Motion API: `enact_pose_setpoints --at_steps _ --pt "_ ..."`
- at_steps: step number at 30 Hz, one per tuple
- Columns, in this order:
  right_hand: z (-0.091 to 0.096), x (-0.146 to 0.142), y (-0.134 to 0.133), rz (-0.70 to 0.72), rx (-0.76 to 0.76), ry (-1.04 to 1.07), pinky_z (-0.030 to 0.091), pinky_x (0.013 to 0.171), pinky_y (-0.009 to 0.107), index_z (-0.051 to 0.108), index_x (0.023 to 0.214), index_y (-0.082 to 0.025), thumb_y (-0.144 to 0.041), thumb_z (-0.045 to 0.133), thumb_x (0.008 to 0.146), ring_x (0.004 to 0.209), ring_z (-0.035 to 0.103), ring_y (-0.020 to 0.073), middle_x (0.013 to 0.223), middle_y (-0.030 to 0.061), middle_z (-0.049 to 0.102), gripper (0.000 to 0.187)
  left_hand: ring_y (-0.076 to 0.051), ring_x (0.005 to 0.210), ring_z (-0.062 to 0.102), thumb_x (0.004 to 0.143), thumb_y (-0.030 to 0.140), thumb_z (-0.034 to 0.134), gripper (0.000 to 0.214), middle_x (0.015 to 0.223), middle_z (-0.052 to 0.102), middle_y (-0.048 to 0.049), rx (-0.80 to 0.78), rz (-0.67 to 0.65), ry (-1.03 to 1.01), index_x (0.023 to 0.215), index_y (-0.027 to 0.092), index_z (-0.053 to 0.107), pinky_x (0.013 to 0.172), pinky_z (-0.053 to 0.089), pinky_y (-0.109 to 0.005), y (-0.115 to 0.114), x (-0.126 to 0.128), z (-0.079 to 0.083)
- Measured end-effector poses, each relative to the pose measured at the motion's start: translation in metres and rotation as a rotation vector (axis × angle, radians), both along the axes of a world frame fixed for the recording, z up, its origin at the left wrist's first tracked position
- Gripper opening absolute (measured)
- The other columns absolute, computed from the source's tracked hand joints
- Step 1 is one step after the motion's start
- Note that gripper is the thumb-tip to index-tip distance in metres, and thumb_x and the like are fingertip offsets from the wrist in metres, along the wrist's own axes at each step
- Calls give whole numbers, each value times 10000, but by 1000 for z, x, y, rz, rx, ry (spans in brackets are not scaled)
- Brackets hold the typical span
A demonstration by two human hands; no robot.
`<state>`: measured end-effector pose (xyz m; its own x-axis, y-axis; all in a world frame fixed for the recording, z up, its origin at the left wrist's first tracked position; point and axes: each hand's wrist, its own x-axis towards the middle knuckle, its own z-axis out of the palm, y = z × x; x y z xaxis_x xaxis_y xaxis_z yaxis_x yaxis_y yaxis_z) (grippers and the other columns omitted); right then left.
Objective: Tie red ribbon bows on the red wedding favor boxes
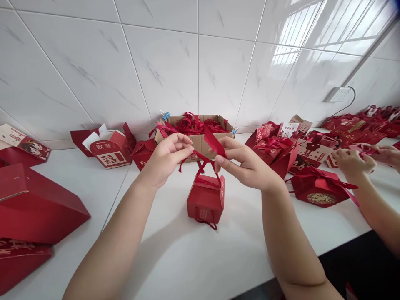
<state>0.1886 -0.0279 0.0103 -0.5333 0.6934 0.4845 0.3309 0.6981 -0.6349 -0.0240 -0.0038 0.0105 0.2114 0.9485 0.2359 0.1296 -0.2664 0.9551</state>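
Observation:
A small red gift box [204, 198] stands on the white table in front of me, with a twisted cord handle [208, 224] hanging at its near side. Red ribbon [203, 156] rises from the top of the box and stretches between my hands. My left hand [170, 157] pinches one part of the ribbon between thumb and fingers. Over on the other side, my right hand [245, 163] grips the ribbon too, and a wide loop of it sticks up past the fingers. Both hands are above the box, near its far edge.
Behind the box, a cardboard carton [200, 143] full of red ribbons stands against the tiled wall. Red boxes [112, 148] line the left side, with a large one [37, 204] close by. At right are piled boxes [275, 143] and another person's hands [356, 160].

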Motion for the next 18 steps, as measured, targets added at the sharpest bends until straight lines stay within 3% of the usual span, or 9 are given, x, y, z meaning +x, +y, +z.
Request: enact_pose_setpoints --at_steps 3,7,13,18 --pt "1 6 2 -94 -87 -106 437 729 282 644 741 -166 -405 418 968 791 527 136 864 32 521 399 -124 704 553 795 249 610 158 754 585 25 6 60 109 908 211 506 607 396 -230 -5 -3 6" --pt "4 16 3 -111 -257 -238 412 656 278 632 778 -170 -503 395 947 668 481 129 702 2 506 442 -136 691 551 788 200 542 144 653 508 49 20 59 218 911 225 470 572 366 -226 -6 -8 8" --pt "4 29 2 -106 -439 -355 430 645 290 705 834 -188 -539 427 908 742 559 166 807 41 634 454 -126 582 461 763 208 491 140 611 453 53 0 67 418 895 243 459 527 334 -235 -3 -23 8" --pt "1 37 3 -71 -473 -370 402 565 282 747 780 -191 -549 513 859 607 521 146 652 27 613 435 -127 524 393 700 229 516 203 569 446 56 -52 102 599 900 244 484 460 284 -230 -3 -30 11"
